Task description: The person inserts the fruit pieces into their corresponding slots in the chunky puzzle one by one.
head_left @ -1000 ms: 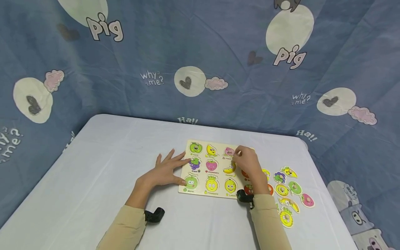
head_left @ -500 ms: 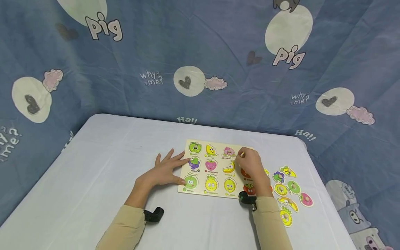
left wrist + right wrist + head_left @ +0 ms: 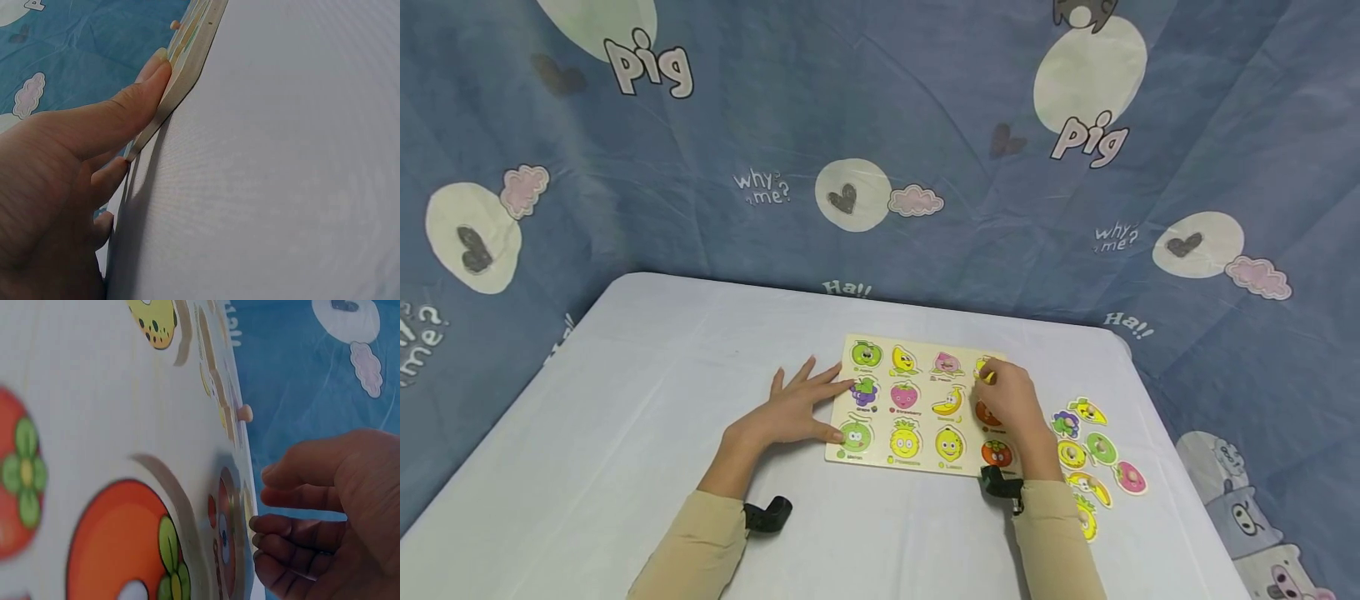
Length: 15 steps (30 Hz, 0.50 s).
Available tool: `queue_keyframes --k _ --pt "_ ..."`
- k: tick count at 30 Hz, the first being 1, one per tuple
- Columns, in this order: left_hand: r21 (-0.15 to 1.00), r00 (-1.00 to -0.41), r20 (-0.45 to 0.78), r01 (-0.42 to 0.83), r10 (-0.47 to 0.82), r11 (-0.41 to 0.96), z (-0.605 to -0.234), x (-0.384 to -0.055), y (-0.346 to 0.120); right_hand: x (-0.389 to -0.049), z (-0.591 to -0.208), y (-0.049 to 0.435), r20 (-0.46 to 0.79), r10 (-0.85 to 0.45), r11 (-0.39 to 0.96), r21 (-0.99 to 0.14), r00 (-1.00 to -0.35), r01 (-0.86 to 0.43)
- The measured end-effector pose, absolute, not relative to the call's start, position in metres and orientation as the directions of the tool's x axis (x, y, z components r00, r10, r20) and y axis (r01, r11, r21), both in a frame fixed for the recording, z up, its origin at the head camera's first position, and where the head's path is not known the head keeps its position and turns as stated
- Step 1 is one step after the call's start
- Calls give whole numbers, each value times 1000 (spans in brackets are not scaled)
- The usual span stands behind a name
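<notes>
Fruit board (image 3: 928,429) flat between the left grip (image 3: 790,414) and the right grip (image 3: 1011,400).
The left grip is spread, touching the board's left edge; the right grip bends its fingers over the top right part, and I can't tell if it pinches anything. The tabletop (image 3: 715,350) is white, with blue cloth (image 3: 700,233) behind. The board is pale, with fruit faces in rows; loose fruit pieces (image 3: 1101,448) lie to its right.

Bare left hand (image 3: 786,412), fingers spread, touches left edge of cream rectangular fruit-printed board (image 3: 881,442); bare right hand (image 3: 1009,398) over its right side; multicoloured flat fruit-shaped pieces (image 3: 1102,448) lie nearby.
</notes>
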<state>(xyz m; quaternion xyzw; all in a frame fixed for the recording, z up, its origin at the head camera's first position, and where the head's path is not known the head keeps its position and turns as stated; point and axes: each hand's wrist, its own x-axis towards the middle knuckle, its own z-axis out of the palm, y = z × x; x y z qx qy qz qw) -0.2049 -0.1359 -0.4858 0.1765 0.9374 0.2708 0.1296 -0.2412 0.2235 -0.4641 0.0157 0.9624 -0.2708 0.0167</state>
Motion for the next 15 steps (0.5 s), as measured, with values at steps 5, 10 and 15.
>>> queue_keyframes --k 5,10,15 --pt "547 -903 -153 260 401 795 -484 -204 -135 -237 -464 230 -33 23 854 -518 -999 37" --pt "552 -902 -156 257 401 793 -483 -204 -134 -234 -463 236 -18 20 860 -509 -1000 26" --pt "557 -904 -150 258 401 789 -483 -204 -134 -232 -463 242 -16 31 876 -480 -999 35"
